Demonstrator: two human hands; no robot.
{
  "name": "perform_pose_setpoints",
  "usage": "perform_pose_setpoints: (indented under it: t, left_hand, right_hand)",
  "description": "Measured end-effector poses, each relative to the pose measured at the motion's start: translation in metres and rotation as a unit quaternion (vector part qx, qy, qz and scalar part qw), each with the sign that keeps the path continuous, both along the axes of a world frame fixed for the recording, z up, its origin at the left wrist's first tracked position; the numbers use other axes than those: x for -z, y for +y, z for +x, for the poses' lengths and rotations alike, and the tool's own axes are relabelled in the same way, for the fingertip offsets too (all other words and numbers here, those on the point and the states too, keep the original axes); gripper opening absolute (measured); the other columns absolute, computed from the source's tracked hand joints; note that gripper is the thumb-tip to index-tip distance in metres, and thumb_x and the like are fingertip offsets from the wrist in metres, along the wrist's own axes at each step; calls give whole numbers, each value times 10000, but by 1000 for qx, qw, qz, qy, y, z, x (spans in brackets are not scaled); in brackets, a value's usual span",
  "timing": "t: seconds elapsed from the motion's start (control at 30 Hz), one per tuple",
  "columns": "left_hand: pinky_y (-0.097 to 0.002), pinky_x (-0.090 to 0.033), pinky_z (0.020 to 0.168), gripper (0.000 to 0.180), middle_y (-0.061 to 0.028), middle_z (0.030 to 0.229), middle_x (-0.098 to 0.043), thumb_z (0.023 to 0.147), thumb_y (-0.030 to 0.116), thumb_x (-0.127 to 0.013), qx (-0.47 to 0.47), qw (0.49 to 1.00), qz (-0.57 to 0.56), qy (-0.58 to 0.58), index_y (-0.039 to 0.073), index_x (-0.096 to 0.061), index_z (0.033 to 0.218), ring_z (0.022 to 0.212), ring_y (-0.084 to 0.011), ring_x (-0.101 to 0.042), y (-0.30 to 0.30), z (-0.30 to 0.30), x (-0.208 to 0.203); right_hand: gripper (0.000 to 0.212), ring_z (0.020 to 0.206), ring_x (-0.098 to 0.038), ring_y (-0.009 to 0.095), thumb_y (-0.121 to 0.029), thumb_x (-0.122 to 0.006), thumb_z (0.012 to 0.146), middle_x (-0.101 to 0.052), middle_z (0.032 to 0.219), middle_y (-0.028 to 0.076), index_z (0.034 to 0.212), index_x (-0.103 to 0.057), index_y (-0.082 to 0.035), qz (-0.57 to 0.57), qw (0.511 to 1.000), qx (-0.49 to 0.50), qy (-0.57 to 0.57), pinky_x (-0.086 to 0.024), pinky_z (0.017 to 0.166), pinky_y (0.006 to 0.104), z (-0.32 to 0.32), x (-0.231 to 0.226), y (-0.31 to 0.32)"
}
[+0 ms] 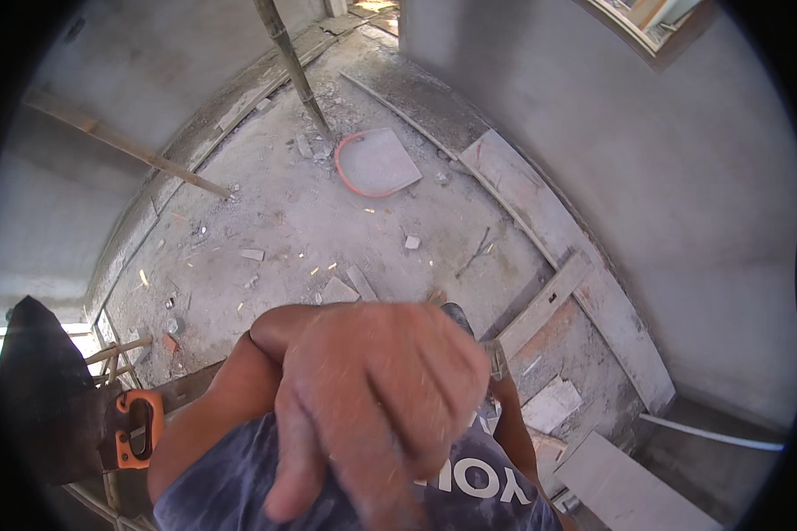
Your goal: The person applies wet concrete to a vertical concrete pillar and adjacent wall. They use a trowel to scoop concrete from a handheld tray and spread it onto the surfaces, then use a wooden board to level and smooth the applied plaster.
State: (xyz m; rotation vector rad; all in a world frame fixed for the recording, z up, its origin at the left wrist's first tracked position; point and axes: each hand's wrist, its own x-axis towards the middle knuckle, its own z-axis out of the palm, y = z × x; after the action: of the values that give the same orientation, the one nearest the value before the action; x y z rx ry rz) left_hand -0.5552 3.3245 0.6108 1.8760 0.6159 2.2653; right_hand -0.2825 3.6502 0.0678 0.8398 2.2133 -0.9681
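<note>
My left hand (372, 389) fills the lower middle, very close and slightly blurred. Its back shows. The thumb and one finger stretch toward the lower edge, while the other fingers bend; nothing shows in it. My right forearm (512, 420) rises at the right of my printed dark shirt (230, 469), and the left hand hides my right hand. Just beyond the hidden place, the rounded end of a dark thing (456, 312) sticks out; whether my right hand holds it I cannot tell. By my left arm lies a handsaw with an orange handle (139, 429), its blade partly covered.
A dusty pan with a red rim (379, 164) lies on the rubble-strewn floor (274, 230). A bamboo pole (294, 71) stands beside it; another pole (142, 155) leans at the left. Long boards (584, 301) lie along the right wall (664, 150). A pale panel (633, 491) is at lower right.
</note>
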Motion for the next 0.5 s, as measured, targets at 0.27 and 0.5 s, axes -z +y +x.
perform_pose_setpoints:
  t: [0.27,0.5]
  left_hand:
    - [-348,-465,895,488,-133,1091,-670,942,454,-559,-349,604,-666,-265,46,-634,1199,996,-243,-630,-2,-153,374]
    - [-342,-465,563,316,-50,835,-606,934,383,-591,-322,164,-553,-751,103,-596,1081,632,-186,-545,-267,-55,483]
  right_hand:
    - [432,550,-642,256,-345,-680,867,-621,687,174,783,-609,73,0,999,-18,-42,-517,493,399,-269,4,73]
    - [307,501,-619,229,-243,-662,888,-588,642,114,798,-561,34,-146,983,64,-95,-494,416,363,-463,-21,103]
